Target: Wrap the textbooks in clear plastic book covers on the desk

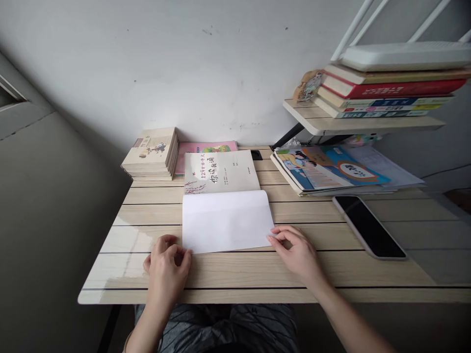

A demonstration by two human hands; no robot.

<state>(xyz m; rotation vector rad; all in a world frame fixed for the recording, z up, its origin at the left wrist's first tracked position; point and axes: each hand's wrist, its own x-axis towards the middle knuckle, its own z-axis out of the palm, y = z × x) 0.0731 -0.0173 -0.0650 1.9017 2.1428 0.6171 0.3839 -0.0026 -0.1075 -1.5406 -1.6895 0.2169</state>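
Observation:
An open book lies on the desk before me, turned sideways, with a printed title page on its far half. Its near half is a blank white page. At the near left corner, my left hand is curled, thumb and forefinger together at the paper's edge. My right hand pinches the page at its near right corner, the other fingers bent in. The sheet's edge between the right fingertips is partly hidden.
The slatted wooden desk holds a stack of small books and a pink book at the back left. A phone and colourful workbooks lie right. Above them, a raised shelf carries piled books.

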